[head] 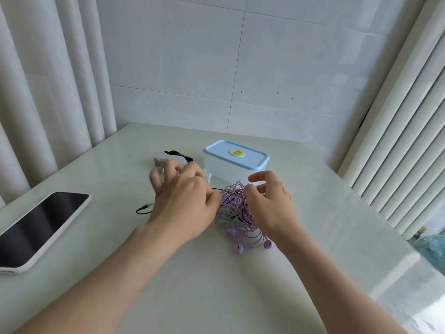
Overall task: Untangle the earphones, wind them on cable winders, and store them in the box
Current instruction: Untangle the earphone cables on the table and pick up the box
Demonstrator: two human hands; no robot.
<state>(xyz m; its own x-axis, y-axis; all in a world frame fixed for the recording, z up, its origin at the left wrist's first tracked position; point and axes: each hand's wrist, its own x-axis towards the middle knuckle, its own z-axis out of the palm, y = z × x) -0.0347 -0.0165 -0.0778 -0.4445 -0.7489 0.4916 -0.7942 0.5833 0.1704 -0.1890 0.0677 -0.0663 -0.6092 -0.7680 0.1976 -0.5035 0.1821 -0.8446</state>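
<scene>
A tangled bundle of purple earphones (234, 208), mixed with grey-green cords, lies on the pale table between my hands. Purple earbuds (238, 248) stick out at its near side. My left hand (185, 203) pinches the bundle's left edge with thumb and forefinger, its other fingers spread. My right hand (269, 203) grips the cords on the right side, fingers curled over them. A black cable with a plug (144, 209) trails left from under my left hand. The clear box with a blue lid (237, 156) stands shut just behind the bundle. White and black cable winders (172, 158) lie left of the box.
A phone in a white case (41, 227) lies face up near the table's left edge. A small white piece (207, 175) sits by the box's near left corner. Curtains hang at the left, a radiator at the right, a tiled wall behind.
</scene>
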